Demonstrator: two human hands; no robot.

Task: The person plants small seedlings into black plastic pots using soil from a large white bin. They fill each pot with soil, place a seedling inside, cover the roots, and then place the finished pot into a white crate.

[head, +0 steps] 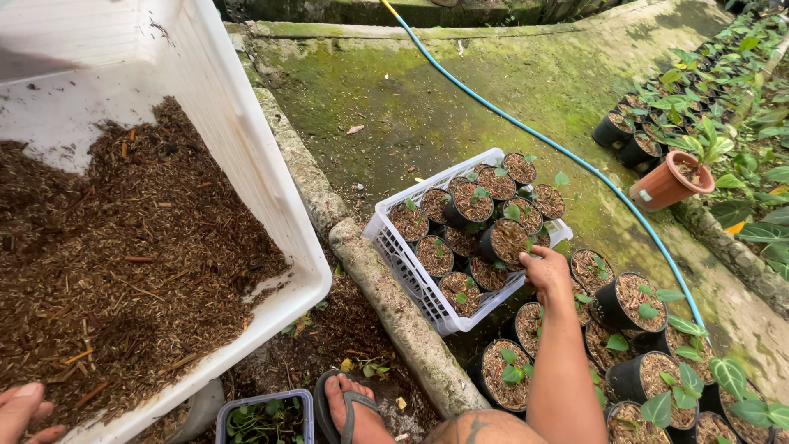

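- The left hand (20, 409) was seen at seven o'clock, resting at the rim of the white tub (246, 148) of brown potting mix (123, 247); its fingers appeared released, holding nothing.
- The right hand (546, 271) was stretched toward three o'clock, at the white crate (411, 267); the fingers were curled over a small black seedling pot (508, 242), though a closed grasp could not be confirmed.
- More potted seedlings (633, 300) stood just beside the crate.
- The tilted crate was judged liable to slip off the mossy kerb (394, 304), spilling pots.
- A blue hose (567, 156) lay beyond, at one o'clock.

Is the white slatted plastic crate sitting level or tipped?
Tipped: the white slatted plastic crate leans on the concrete curb, one side raised.
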